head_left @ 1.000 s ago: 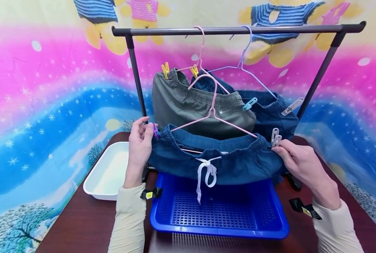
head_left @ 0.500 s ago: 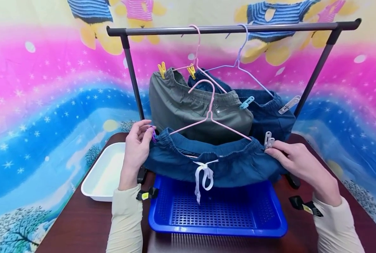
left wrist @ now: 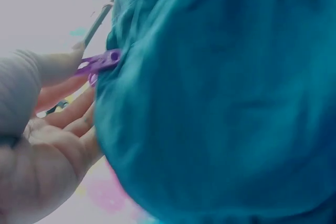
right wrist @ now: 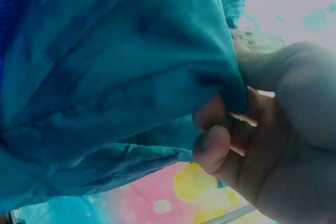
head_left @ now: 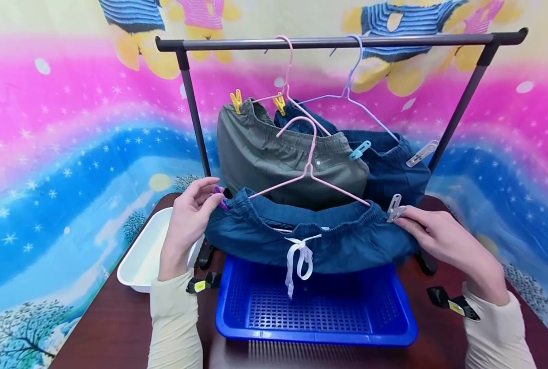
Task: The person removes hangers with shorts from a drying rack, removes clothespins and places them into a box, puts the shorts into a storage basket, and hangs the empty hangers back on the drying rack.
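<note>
Navy drawstring shorts [head_left: 357, 246] hang spread between my hands on a pink hanger [head_left: 308, 169], a white bow [head_left: 301, 256] at their waistband. At the left end of the waistband, my left hand [head_left: 186, 220] pinches a purple clothespin [left wrist: 104, 62] between thumb and fingers. The clothespin's tip overlaps the cloth in the left wrist view. On the other side, my right hand [head_left: 453, 243] pinches a light grey clothespin [head_left: 395, 209] at the waistband's right end. In the right wrist view that clothespin is mostly hidden behind the thumb, and the lower fingers curl beside the cloth.
Behind the held shorts, a black rack [head_left: 237, 44] carries grey-green shorts [head_left: 287, 169] and other navy shorts [head_left: 393, 174], clipped on hangers. Below stands a blue basket [head_left: 315, 335]. A white basin [head_left: 140, 266] sits left on the brown table [head_left: 112, 328].
My left hand has shifted left with the purple clothespin. The shorts and hanger sit slightly lower than a second ago. The right hand keeps its pinch on the grey clothespin.
</note>
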